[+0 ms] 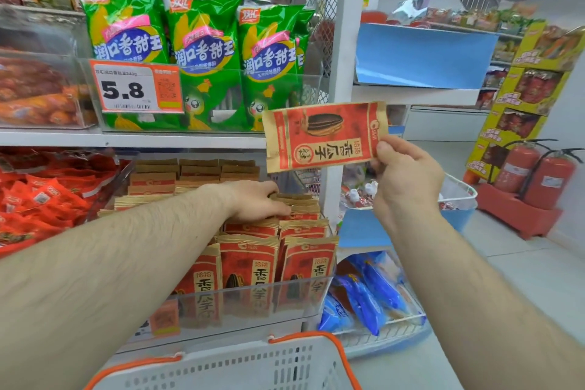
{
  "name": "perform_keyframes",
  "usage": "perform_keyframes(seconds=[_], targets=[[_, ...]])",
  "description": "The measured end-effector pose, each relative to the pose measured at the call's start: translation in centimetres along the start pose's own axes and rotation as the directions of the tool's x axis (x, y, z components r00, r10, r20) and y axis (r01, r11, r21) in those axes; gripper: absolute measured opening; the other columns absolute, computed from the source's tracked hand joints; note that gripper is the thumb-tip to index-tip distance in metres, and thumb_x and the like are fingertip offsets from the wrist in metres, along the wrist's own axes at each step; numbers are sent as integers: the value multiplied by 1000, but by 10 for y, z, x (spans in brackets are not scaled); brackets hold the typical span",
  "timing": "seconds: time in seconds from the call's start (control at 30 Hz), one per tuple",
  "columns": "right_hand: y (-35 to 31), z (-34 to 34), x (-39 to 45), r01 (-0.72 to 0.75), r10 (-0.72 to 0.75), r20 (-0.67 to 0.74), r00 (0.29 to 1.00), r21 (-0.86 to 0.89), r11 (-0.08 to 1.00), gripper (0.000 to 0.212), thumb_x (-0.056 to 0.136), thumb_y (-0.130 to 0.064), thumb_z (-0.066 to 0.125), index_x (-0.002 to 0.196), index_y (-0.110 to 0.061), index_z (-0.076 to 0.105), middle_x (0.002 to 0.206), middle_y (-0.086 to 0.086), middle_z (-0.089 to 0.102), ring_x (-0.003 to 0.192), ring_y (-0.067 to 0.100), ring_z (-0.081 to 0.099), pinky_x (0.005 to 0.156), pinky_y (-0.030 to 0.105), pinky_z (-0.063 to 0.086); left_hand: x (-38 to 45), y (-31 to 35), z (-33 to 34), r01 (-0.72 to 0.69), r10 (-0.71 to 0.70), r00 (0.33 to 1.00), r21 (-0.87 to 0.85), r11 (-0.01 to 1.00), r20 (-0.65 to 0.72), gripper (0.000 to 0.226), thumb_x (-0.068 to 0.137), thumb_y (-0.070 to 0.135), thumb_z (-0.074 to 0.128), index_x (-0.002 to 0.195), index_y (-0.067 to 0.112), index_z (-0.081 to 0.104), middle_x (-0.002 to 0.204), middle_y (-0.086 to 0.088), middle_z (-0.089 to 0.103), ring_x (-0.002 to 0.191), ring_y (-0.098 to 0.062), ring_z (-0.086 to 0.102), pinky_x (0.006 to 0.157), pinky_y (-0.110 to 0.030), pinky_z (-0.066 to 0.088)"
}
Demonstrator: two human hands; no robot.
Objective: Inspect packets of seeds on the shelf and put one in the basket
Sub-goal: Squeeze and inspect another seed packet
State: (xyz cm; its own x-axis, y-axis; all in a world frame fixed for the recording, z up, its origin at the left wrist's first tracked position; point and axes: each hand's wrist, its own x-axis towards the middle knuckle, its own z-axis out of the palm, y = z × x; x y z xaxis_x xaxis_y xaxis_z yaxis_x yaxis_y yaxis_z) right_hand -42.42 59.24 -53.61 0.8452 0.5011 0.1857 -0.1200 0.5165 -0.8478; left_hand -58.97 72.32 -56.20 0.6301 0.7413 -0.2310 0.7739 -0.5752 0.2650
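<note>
— Packet (324,135) up in the air, see it? Right hand (406,182) has it by one short end, thumb on the printed face, the other fingers (376,165) curled behind. Pinched, not spread.

— Lying sideways, isn't it?

— Yes, turned on its side, in front of the shelf post (346,51), clear of the shelf. Flat kraft-paper pouch, tan edges, red panel, a big striped seed drawn on it. Slightly creased, matte.

— And the other hand?

— Left hand (258,201) is down on the stacked packets (278,258) in the bin (253,301), palm down, fingers (280,209) bent over the top edges of the rear row. Whether they actually pinch one I cannot tell.

— Same kind of packets?

— Same tan-and-red paper, standing upright in rows, tops crimped. The bin is clear plastic, glossy, its front wall blurring the print behind it.

— Basket?

— Basket (240,367) is at the bottom, below the bin: pale grey plastic, perforated wall, orange handle (340,355) arched over the rim. Nothing of its inside shows.

— Above?

— Shiny green bags (202,41) with a 5.8 price tag (136,87) in front of them.
</note>
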Motion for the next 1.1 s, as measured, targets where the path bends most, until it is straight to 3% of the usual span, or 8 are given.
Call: perform_keyframes(seconds=[0.17,0.3,0.37,0.43,0.53,0.73,0.93,1.1], targets=[[13,-13,7,-260,235,240,942,81,962,31,98,9,38,120,9,59,103,16,67,63,10,57,48,15,42,-11,2,1,-73,52,979,-103,992,-197,55,94,63,35,142,36,44,142,3,53,127,-28,51,111,-46,36],[14,-17,-9,-319,288,396,872,14,948,33,98,10,32,100,3,64,81,8,69,54,6,53,46,14,38,-26,-8,-3,-285,48,844,-370,884,-535,25,97,40,45,110,30,64,111,5,67,96,-14,62,82,-34,50],[12,-14,-21,-314,294,412,863,-20,949,29,96,13,34,95,6,63,77,12,66,49,8,52,45,16,39,-44,-3,-6,-389,-40,800,-570,724,-598,18,102,25,44,98,23,62,98,-1,66,70,-11,61,61,-28,46],[8,-10,-37,-279,292,388,874,-90,956,26,93,18,40,86,5,62,68,11,65,50,12,54,46,18,42,-69,8,-7,-411,-95,851,-769,490,-516,23,104,24,40,94,17,60,89,-4,67,52,-10,57,49,-23,44],[4,-4,-61,-135,270,442,855,-313,940,31,88,21,46,73,-1,63,60,9,63,49,15,51,49,22,44,-104,17,2,-302,-14,949,-921,247,-315,36,103,40,39,96,14,63,73,-1,67,57,-13,57,60,-28,45],[16,2,-98,122,222,557,800,-514,849,31,87,13,58,72,-14,65,63,-1,63,48,4,56,48,19,45,-135,9,43,-245,-9,961,-865,437,-276,38,103,37,46,96,5,64,75,-3,67,71,-18,64,80,-39,52],[29,-5,-116,95,264,569,779,-522,847,23,88,13,60,82,-9,61,70,3,64,46,-1,55,46,16,45,-144,-3,80,-138,-98,981,-953,270,-170,36,103,42,43,107,14,66,93,-10,76,85,-22,74,77,-35,56],[41,-8,-122,44,303,532,790,-542,839,19,89,6,63,87,-13,61,76,6,68,53,5,61,48,22,47,-143,-11,109,-162,-129,977,-985,62,-169,35,104,38,40,116,16,64,106,-10,76,100,-26,72,96,-48,53]])
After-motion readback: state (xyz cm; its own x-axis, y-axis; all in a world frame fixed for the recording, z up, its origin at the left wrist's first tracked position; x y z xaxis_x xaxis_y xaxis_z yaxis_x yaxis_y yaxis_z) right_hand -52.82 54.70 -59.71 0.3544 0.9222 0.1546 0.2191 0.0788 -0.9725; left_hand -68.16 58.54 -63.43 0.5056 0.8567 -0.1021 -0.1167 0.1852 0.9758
